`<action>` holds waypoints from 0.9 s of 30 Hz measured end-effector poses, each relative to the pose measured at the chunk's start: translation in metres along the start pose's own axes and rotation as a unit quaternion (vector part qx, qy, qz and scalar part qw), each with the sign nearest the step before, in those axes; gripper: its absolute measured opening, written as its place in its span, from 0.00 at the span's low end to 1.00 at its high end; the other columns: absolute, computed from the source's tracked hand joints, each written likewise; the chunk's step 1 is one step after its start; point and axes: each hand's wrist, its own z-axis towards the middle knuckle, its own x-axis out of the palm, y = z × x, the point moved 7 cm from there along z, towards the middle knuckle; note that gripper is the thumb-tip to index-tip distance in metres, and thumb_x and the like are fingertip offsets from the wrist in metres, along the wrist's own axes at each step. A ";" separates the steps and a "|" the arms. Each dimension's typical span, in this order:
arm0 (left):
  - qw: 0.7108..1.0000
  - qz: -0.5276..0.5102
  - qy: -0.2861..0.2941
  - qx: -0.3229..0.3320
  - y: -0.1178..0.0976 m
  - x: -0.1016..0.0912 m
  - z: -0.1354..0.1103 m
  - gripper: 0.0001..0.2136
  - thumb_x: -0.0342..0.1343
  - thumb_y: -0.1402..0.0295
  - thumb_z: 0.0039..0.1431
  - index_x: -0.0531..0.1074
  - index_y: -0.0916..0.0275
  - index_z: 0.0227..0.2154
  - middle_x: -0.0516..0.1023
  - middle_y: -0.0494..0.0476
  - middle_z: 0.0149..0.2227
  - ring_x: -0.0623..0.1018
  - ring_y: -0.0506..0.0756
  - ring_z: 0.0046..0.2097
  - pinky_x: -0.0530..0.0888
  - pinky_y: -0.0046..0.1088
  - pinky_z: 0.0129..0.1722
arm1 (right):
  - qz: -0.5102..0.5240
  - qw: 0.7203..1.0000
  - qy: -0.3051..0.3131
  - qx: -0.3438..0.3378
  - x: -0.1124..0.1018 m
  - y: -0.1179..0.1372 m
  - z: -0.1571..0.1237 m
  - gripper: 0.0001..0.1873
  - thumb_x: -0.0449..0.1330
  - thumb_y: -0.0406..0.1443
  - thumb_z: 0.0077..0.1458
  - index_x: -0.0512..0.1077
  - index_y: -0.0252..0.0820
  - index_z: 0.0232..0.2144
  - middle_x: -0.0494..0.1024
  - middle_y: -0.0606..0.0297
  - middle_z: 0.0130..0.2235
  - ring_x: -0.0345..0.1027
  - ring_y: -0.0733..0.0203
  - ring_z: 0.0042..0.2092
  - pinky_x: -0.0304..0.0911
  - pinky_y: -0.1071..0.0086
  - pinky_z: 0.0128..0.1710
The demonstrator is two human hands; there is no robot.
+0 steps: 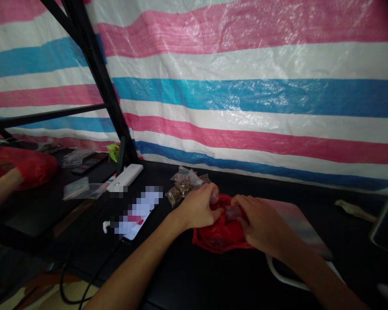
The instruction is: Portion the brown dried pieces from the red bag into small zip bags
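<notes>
Here we go: the left hand and right hand pinch the bunched red plastic bag, fingers curled in, with a heap of small clear zip bags just behind it!

Left hand and right hand gripping the gathered folds of a crumpled red plastic bag on a black tabletop, a heap of clear zip bags with brown contents just behind, a white power bank and a phone with a blurred screen off to the left, a pink, white and blue striped tarpaulin along the back
</notes>
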 end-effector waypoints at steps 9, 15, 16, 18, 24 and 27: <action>0.997 0.042 0.057 0.018 0.005 0.011 0.000 0.17 0.56 0.77 0.53 0.67 0.58 0.46 0.79 0.58 0.40 0.79 0.60 0.40 0.71 0.32 0.38 | 0.007 1.000 0.009 -0.014 -0.004 0.002 0.000 0.20 0.53 0.22 0.47 0.72 0.42 0.41 0.77 0.59 0.41 0.71 0.52 0.44 0.58 0.61 0.46; 0.996 0.055 0.052 0.035 0.003 0.012 0.000 0.19 0.55 0.77 0.53 0.67 0.58 0.49 0.80 0.58 0.43 0.80 0.61 0.43 0.72 0.33 0.41 | 0.015 1.000 0.014 -0.019 -0.005 0.002 0.000 0.21 0.53 0.22 0.42 0.71 0.42 0.39 0.77 0.59 0.40 0.70 0.52 0.44 0.59 0.61 0.47; 0.996 0.056 0.052 0.037 0.003 0.012 0.000 0.19 0.55 0.77 0.53 0.67 0.58 0.49 0.80 0.58 0.43 0.80 0.61 0.43 0.72 0.33 0.41 | 0.017 1.000 0.016 -0.020 -0.004 0.002 0.000 0.21 0.53 0.23 0.43 0.71 0.42 0.40 0.77 0.59 0.40 0.70 0.52 0.44 0.59 0.61 0.47; 0.997 0.053 0.049 0.037 0.003 0.011 0.001 0.18 0.55 0.76 0.54 0.67 0.58 0.48 0.80 0.58 0.41 0.80 0.61 0.41 0.72 0.33 0.40 | 0.020 0.999 0.021 -0.019 -0.002 0.002 -0.001 0.19 0.54 0.23 0.45 0.72 0.42 0.40 0.78 0.59 0.40 0.71 0.51 0.43 0.59 0.60 0.46; 0.999 0.029 0.031 0.021 0.003 0.007 0.002 0.18 0.55 0.76 0.53 0.68 0.58 0.47 0.80 0.56 0.37 0.79 0.59 0.38 0.71 0.31 0.37 | 0.047 0.998 0.033 -0.033 -0.001 0.006 -0.002 0.18 0.55 0.28 0.56 0.73 0.44 0.48 0.80 0.57 0.47 0.73 0.50 0.47 0.60 0.59 0.48; 1.000 0.004 0.027 0.012 0.003 0.003 0.002 0.16 0.55 0.75 0.54 0.69 0.57 0.46 0.79 0.54 0.36 0.79 0.57 0.36 0.69 0.30 0.34 | 0.056 0.998 0.024 -0.018 -0.004 0.002 -0.001 0.18 0.54 0.26 0.55 0.74 0.44 0.46 0.81 0.59 0.46 0.73 0.52 0.46 0.60 0.60 0.48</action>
